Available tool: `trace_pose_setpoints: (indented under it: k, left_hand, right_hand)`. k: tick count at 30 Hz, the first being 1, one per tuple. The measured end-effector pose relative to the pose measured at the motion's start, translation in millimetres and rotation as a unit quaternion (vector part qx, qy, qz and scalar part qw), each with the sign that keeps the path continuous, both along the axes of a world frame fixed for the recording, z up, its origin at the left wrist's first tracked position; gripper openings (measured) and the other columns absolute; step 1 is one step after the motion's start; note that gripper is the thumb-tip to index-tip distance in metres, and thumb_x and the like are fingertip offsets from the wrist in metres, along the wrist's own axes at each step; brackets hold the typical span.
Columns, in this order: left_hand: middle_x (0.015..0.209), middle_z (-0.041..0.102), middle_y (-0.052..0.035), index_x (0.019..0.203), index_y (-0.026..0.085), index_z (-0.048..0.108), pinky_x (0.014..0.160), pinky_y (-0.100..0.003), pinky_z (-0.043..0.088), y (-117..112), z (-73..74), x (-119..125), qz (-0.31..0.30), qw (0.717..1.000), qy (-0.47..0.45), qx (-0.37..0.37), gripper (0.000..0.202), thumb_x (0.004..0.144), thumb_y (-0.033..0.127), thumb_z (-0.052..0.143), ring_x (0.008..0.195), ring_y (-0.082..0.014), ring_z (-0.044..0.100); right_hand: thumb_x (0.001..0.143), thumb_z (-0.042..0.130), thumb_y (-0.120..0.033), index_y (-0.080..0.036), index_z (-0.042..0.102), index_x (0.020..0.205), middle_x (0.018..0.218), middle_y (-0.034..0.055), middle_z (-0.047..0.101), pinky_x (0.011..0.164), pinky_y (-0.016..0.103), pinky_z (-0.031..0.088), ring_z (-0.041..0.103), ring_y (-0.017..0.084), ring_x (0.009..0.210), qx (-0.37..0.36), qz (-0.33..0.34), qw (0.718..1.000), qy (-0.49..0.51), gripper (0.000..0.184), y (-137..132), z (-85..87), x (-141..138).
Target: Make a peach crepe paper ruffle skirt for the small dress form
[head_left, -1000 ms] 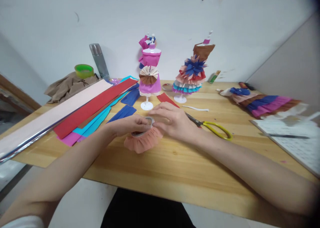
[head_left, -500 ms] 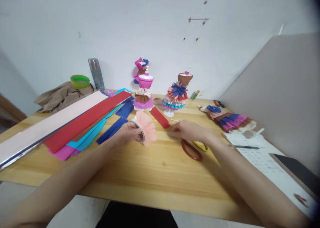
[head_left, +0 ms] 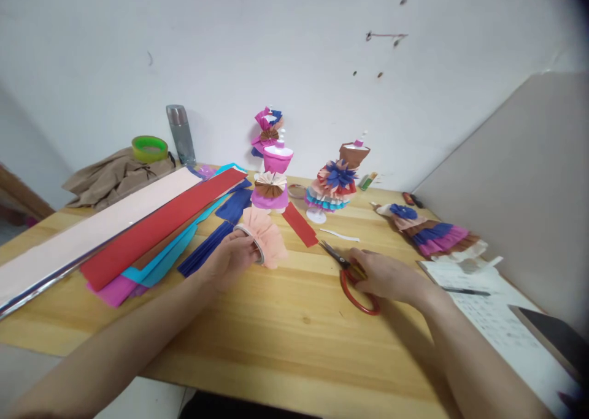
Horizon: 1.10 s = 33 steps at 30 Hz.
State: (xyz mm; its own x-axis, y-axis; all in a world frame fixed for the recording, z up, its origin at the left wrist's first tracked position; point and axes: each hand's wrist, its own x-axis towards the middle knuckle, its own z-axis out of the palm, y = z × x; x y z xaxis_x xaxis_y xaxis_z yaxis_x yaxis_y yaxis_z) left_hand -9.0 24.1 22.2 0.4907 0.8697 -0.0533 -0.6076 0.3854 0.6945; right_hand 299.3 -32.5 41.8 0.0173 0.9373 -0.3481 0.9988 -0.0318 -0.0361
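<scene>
My left hand [head_left: 237, 254] is closed around a narrow pale ring that looks like a tape roll [head_left: 258, 247], and a gathered peach crepe-paper ruffle [head_left: 268, 235] fans out from it. Over on the right, my right hand [head_left: 384, 276] has its fingers closed at the handles of the scissors [head_left: 347, 267], which lie low over the table with blades pointing up and left. One red handle loop shows; the other is mostly hidden by the fingers. Near the blade tips lies a red paper strip [head_left: 300, 224], with a thin white strip [head_left: 339, 235] beyond.
Behind stand small dress forms in paper dresses: a pink one [head_left: 277, 161] and a brown-topped one [head_left: 354, 155]. Long paper sheets [head_left: 170, 222] cover the left, near a bottle [head_left: 181, 135] and a green tape roll [head_left: 150, 149]. Another paper dress [head_left: 432, 232] and written sheets [head_left: 483, 315] lie right.
My right hand has moved from beside the red strip onto the scissors' handles, and the blades now show. My left hand still holds the ring and ruffle. The view has shifted slightly.
</scene>
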Motion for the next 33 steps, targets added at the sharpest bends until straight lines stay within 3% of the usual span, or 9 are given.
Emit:
trace_pose_setpoints:
  k: [3,7,12,17,20,22,26,29,33]
  left_hand:
    - [0.077,0.063,-0.0044,0.057,0.016,0.047,0.067,-0.028,0.049,-1.2,0.5,1.7,0.008,0.999,-0.016,-0.026,0.026,0.07,0.013,0.069,0.074,-0.016,0.06]
    - [0.075,0.062,-0.0032,0.071,0.016,0.056,0.065,-0.028,0.051,-1.1,1.9,1.9,0.028,0.997,-0.016,-0.077,0.011,0.072,0.009,0.065,0.071,-0.0161,0.062]
    - [0.071,0.062,-0.003,0.071,0.016,0.056,0.057,-0.026,0.051,2.9,5.7,-0.1,0.053,0.99,-0.025,-0.13,0.012,0.079,0.007,0.056,0.064,-0.0155,0.062]
    - [0.069,0.063,-0.0024,0.074,0.016,0.057,0.059,-0.027,0.053,5.7,4.8,0.0,0.08,0.983,-0.034,-0.162,0.011,0.08,0.006,0.057,0.063,-0.015,0.063]
    - [0.071,0.064,-0.0024,0.075,0.015,0.058,0.067,-0.028,0.054,5.8,2.1,0.4,0.085,0.977,-0.045,-0.189,0.011,0.078,0.005,0.057,0.068,-0.0148,0.064]
    - [0.073,0.065,-0.0031,0.075,0.015,0.058,0.071,-0.029,0.055,6.0,0.8,0.4,0.083,0.974,-0.046,-0.205,0.012,0.079,0.004,0.056,0.071,-0.0149,0.065]
    - [0.073,0.064,-0.0027,0.076,0.014,0.058,0.071,-0.028,0.055,6.7,-0.5,1.1,0.081,0.978,-0.033,-0.192,0.011,0.079,0.004,0.056,0.071,-0.0143,0.064]
    - [0.073,0.063,-0.0013,0.072,0.016,0.055,0.069,-0.027,0.054,4.0,-0.8,4.4,0.083,0.981,-0.032,-0.175,0.013,0.077,0.004,0.059,0.069,-0.0136,0.064]
    - [0.071,0.062,0.0006,0.068,0.017,0.054,0.066,-0.026,0.053,-5.4,0.5,12.1,0.071,0.988,-0.031,-0.134,0.019,0.074,0.005,0.067,0.068,-0.0131,0.063]
  right_hand:
    - [0.073,0.057,-0.017,-0.016,0.055,0.112,0.101,0.0137,0.067,0.069,0.032,0.039,0.065,0.028,0.089,0.006,0.017,1.0,0.022,0.039,1.6,-6.7,4.3]
    - [0.076,0.052,-0.014,-0.017,0.055,0.109,0.099,0.0135,0.067,0.067,0.031,0.038,0.064,0.027,0.086,0.037,0.031,0.998,0.04,0.033,3.3,-10.3,5.2]
    - [0.083,0.052,-0.028,-0.019,0.052,0.093,0.087,0.0093,0.064,0.063,0.03,0.038,0.057,0.021,0.071,0.119,0.069,0.983,0.119,0.013,6.5,-10.5,0.4]
    - [0.082,0.054,-0.027,-0.02,0.049,0.088,0.074,0.0006,0.054,0.059,0.027,0.039,0.048,0.015,0.064,0.112,0.07,0.935,0.328,0.01,10.0,-16.6,-5.5]
    - [0.08,0.056,-0.025,-0.019,0.049,0.09,0.079,0.001,0.055,0.061,0.026,0.043,0.051,0.015,0.069,0.072,0.061,0.881,0.463,0.013,11.0,-21.5,-5.5]
    - [0.08,0.057,-0.025,-0.019,0.05,0.091,0.082,0.0019,0.057,0.062,0.026,0.045,0.054,0.015,0.071,0.039,0.051,0.865,0.497,0.015,11.2,-22.0,-3.0]
    - [0.081,0.063,-0.034,-0.017,0.057,0.107,0.103,0.0089,0.065,0.076,0.033,0.051,0.061,0.022,0.089,0.018,0.06,0.894,0.443,0.032,12.6,-16.8,7.5]
    - [0.076,0.069,-0.041,-0.018,0.048,0.132,0.134,0.0154,0.053,0.093,0.039,0.047,0.054,0.029,0.117,0.028,0.095,0.886,0.453,0.064,14.5,-12.9,15.7]
    - [0.074,0.068,-0.052,-0.019,0.044,0.129,0.115,0.0111,0.055,0.08,0.035,0.048,0.056,0.024,0.097,-0.034,0.14,0.852,0.504,0.068,13.2,-10.2,11.4]
